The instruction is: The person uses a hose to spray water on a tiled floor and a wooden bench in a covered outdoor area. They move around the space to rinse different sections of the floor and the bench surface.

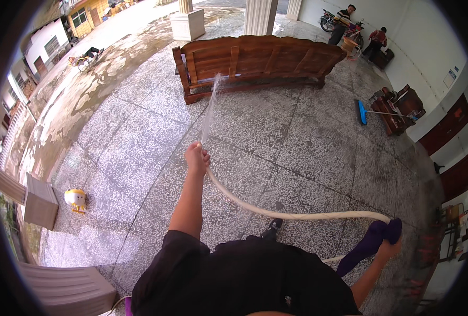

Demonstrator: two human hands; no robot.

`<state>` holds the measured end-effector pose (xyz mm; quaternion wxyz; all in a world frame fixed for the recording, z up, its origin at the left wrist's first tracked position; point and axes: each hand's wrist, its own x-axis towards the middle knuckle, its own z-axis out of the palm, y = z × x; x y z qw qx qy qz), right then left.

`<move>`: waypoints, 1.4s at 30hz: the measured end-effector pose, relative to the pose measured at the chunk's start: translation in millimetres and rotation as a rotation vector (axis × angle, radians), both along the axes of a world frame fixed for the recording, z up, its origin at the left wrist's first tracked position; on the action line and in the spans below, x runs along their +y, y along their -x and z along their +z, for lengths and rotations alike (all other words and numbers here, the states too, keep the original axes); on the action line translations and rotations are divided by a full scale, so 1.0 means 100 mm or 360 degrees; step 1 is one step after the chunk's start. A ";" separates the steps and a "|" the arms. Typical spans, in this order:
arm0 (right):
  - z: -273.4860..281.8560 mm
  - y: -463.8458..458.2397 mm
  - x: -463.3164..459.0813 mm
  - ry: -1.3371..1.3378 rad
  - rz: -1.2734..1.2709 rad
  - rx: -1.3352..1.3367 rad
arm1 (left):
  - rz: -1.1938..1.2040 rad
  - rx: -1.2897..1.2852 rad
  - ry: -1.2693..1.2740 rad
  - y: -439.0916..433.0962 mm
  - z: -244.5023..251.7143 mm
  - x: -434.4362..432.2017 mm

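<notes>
My left hand (197, 158) grips the end of a cream-coloured hose (253, 207). A jet of water (210, 110) shoots from it towards the lower back of a long brown wooden bench (253, 59). From there the hose curves to the right side of the view. There my right hand (390, 245) holds it together with a dark purple cloth (366, 247), which covers part of the fingers and hangs down. Below my body's edge, one dark shoe (275, 224) shows on the speckled terrazzo floor (234, 158).
A blue-headed push broom (361, 112) leans on a wooden armchair (401, 108) at the right. Two people (340, 23) are near a motorcycle (328, 21) and a basket (348, 46). A yellow-and-white toy (75, 199) stands left, beside a pillar base (40, 203). A bicycle (84, 63) is outside.
</notes>
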<state>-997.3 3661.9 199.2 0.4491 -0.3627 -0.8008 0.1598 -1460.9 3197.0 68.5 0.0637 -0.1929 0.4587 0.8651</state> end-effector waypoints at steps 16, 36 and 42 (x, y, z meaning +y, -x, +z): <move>-0.33 1.57 2.02 0.0467 0.0159 -0.0030 | 0.0387 0.0098 0.0178 1.00 0.38 1.39; 0.06 2.68 3.67 0.0046 -0.0036 0.0046 | 0.0009 -0.0117 -0.0043 2.87 -0.07 3.63; -0.33 2.79 3.86 0.0219 0.0047 -0.0010 | 0.0114 -0.0126 0.0053 3.25 -0.16 3.88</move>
